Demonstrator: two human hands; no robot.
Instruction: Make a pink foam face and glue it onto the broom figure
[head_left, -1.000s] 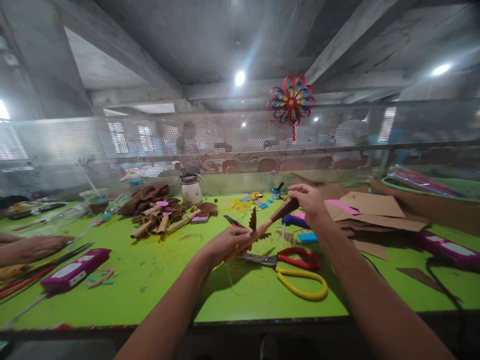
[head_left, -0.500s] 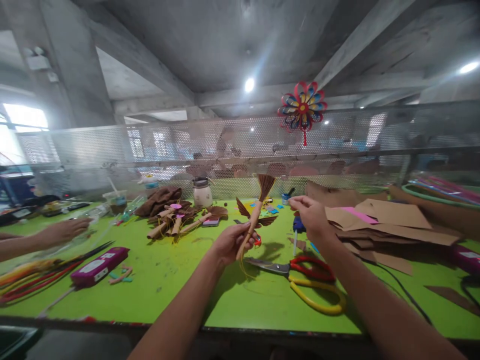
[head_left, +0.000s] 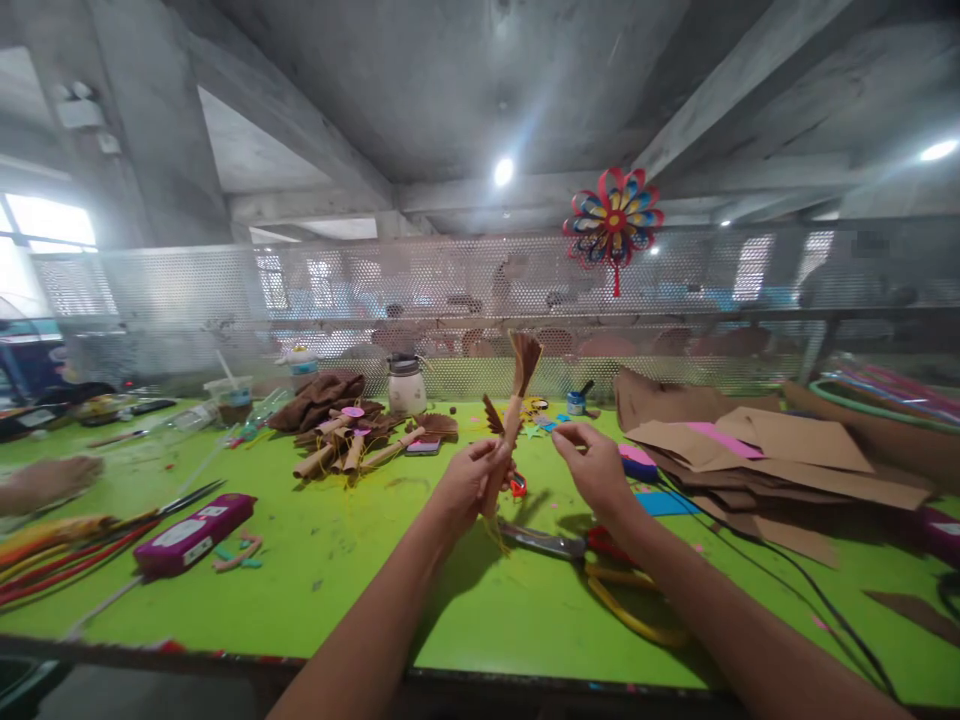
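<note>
My left hand [head_left: 471, 482] is closed around the lower end of a rolled brown paper stick [head_left: 513, 415] and holds it upright over the green table [head_left: 315, 570]. The stick has a frayed brown tuft on top and small brown wings at its middle. My right hand [head_left: 592, 465] hovers just right of the stick, fingers curled in a pinch; whether they hold anything I cannot make out. Scissors with red and yellow handles [head_left: 600, 575] lie on the table beneath my right forearm.
A heap of similar brown paper sticks [head_left: 352, 440] lies at the back left, next to a small jar [head_left: 406, 385]. Brown card sheets [head_left: 750, 440] are stacked at the right. A pink box [head_left: 193, 532] and coloured strips lie left. Another person's hand [head_left: 45, 480] rests far left. A perforated screen backs the table.
My left hand swung the stick from lying slanted to standing upright. My right hand let go of its tufted end and came down close beside the stick.
</note>
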